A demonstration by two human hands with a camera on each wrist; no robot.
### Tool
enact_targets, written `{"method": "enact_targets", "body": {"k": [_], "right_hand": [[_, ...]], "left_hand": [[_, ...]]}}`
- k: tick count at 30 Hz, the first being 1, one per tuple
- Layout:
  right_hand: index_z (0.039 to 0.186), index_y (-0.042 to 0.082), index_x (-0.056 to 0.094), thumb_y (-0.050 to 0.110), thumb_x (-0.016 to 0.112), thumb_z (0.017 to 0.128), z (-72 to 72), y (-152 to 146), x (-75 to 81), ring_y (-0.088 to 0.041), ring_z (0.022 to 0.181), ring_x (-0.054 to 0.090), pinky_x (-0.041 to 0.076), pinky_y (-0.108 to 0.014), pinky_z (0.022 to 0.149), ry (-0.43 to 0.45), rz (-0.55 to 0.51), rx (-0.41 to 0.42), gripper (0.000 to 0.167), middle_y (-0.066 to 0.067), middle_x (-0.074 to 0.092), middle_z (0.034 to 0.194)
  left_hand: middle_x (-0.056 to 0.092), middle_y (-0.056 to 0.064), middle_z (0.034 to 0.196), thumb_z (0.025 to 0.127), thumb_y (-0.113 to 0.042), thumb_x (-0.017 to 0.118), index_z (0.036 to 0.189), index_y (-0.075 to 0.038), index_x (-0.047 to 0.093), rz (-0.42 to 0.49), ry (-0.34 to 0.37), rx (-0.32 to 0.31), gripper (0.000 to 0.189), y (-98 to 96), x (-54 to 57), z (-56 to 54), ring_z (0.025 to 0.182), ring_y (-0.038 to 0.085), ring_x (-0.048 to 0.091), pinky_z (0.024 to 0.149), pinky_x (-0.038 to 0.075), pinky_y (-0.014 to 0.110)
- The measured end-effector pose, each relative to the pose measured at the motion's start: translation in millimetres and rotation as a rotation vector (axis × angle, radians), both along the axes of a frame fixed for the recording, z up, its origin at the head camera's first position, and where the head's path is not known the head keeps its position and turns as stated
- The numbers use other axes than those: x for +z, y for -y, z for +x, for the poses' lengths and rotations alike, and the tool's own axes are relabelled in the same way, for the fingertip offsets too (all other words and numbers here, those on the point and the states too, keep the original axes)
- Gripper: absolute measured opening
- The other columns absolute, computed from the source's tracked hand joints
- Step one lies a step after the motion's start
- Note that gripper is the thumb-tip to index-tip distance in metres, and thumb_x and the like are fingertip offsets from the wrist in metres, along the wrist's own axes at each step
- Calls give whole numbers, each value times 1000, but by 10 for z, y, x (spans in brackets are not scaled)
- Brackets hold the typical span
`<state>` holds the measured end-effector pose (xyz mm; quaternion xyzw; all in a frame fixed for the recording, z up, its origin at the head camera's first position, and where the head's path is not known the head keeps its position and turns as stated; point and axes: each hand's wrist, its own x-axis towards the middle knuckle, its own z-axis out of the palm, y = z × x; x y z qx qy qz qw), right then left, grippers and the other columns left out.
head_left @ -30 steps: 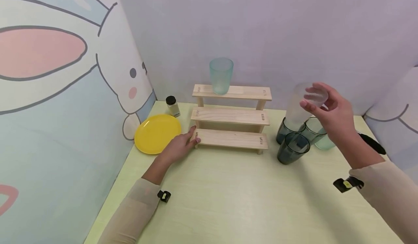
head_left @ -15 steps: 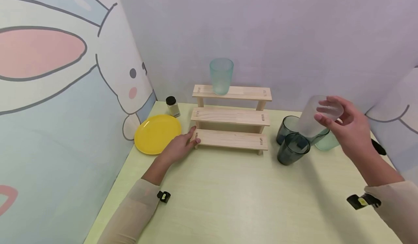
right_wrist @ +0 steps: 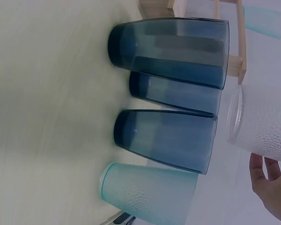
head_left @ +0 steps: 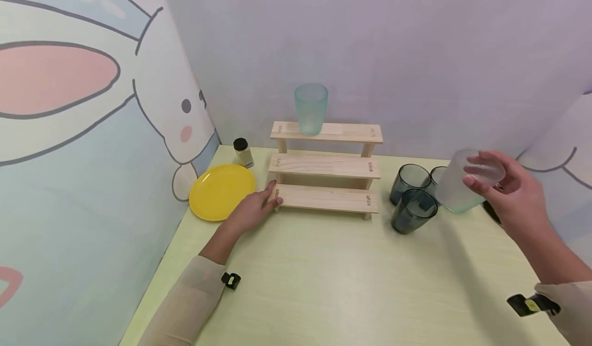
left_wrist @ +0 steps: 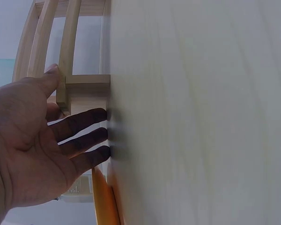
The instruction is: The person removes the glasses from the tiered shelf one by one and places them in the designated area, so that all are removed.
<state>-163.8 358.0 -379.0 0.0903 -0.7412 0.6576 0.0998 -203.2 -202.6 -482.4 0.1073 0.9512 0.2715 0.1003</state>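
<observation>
My right hand (head_left: 520,194) holds a clear frosted cup (head_left: 455,181) by its rim end, raised above the table. In the right wrist view a pale green frosted cup (right_wrist: 150,192) stands upright beside three smoky blue-grey cups (right_wrist: 166,140); from the head the lifted cup mostly covers it. At the left my left hand (head_left: 252,210) pinches the left end of the lowest board of a three-tier wooden shelf (head_left: 326,198). Its thumb lies over the board and the other fingers reach beneath. A light blue-green frosted cup (head_left: 311,110) stands on the top tier.
A yellow plate (head_left: 222,192) lies left of the shelf, with a small black-capped jar (head_left: 243,153) behind it. Part of a black object (head_left: 492,212) shows behind the right hand. Walls rise at the back and both sides of the table (head_left: 324,279).
My right hand has carried the frosted cup rightward and down, from over the smoky cups to over the pale green one. The left hand stays on the shelf.
</observation>
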Motion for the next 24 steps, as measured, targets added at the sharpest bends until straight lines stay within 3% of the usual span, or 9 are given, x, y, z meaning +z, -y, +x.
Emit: {"method": "enact_targets", "body": {"k": [3,7,13,20,24], "right_hand": [[153,5,59,-16,72,98,38,-33,-36,3,116,76,58,-8,88,-12,-33,7,60,9,78,137],[153,5,59,-16,72,98,78,-66,-104,4,116,75,57,-7,89,-17,4,-22,59,11,78,136],[153,6,58,-15,75,96,140,-128,-242,9,117,73,53,-4,92,-4,155,-75,63,16,76,136],[151,18,59,-6,84,94,229,-199,-469,16,98,74,54,-4,76,69,367,-148,66,33,76,120],[148,17,58,-3,87,92,242,-202,-618,17,100,72,52,-2,80,72,406,-146,67,33,74,119]], "left_hand": [[67,25,152,114,-61,50,177,-14,24,3,-8,-4,83,1,1,5,125,34,70,114,55,57],[68,25,150,114,-61,50,177,-14,24,2,-7,0,83,-9,21,14,123,34,70,114,55,57],[67,26,152,114,-62,50,178,-13,24,1,-5,-4,84,-11,8,3,124,34,70,114,55,57],[68,25,150,114,-61,50,177,-12,24,4,-17,-14,84,-4,-7,-10,129,36,70,114,55,57],[68,24,151,113,-61,50,177,-13,24,5,-15,-14,84,4,-13,-8,130,37,70,114,55,57]]}}
